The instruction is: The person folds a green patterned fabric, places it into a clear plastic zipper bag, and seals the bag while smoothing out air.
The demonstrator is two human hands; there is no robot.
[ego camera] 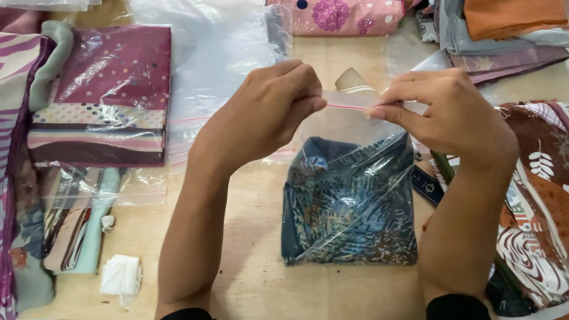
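Left hand [269, 112] and right hand [441, 109] each pinch, fingers closed, the zip strip of a clear bag [349, 195]; the folded blue patterned cloth [347, 207] sits inside, directly below the fingertips, on the wooden table [255, 278]. Risk, as judged: the strip btwn the two pinch pts may stay partly unsealed if pressure is uneven, or trapped air may pop it. Thumb pads are hidden behind the knuckles, so seal status can't be confirmed; dark item beside right wrist is unidentifiable.
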